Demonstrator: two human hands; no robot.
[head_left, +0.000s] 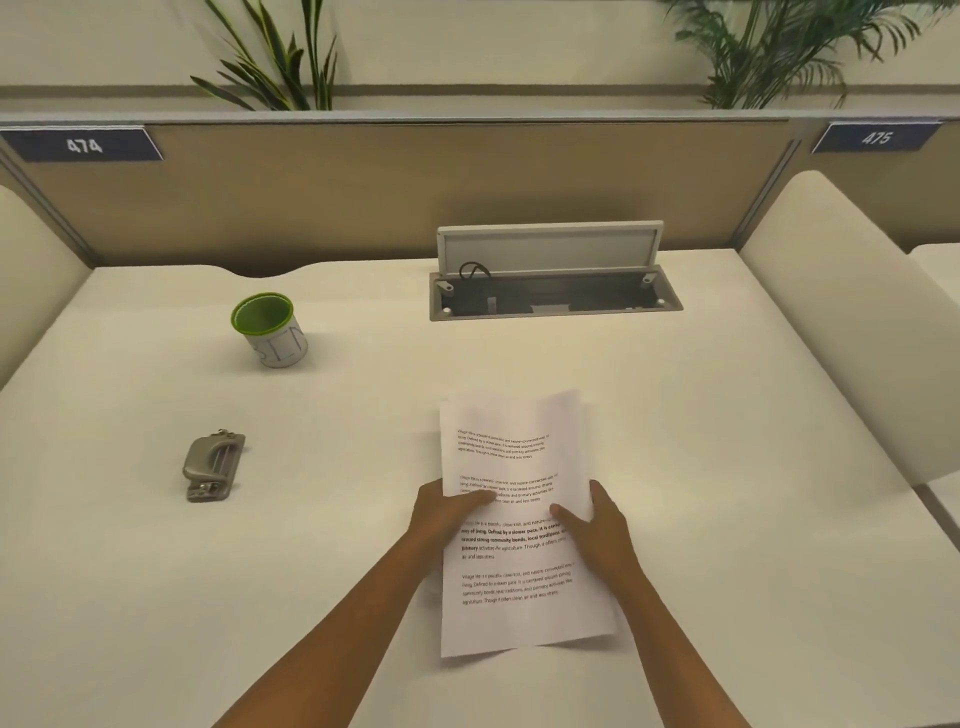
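Left hand (449, 512) and right hand (602, 525) pinch the white printed paper sheets (514, 457) at opposite edges, so I'd grip evenly and tap them square.

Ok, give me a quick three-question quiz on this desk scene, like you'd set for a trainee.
1. True or false: the left hand and the right hand both hold the printed sheets.
2. Which lies on the desk to the left of the sheets? A) hole punch B) scissors C) laptop
3. Fill in: the inside of the cup is ___.
Key: 1 true; 2 A; 3 green.
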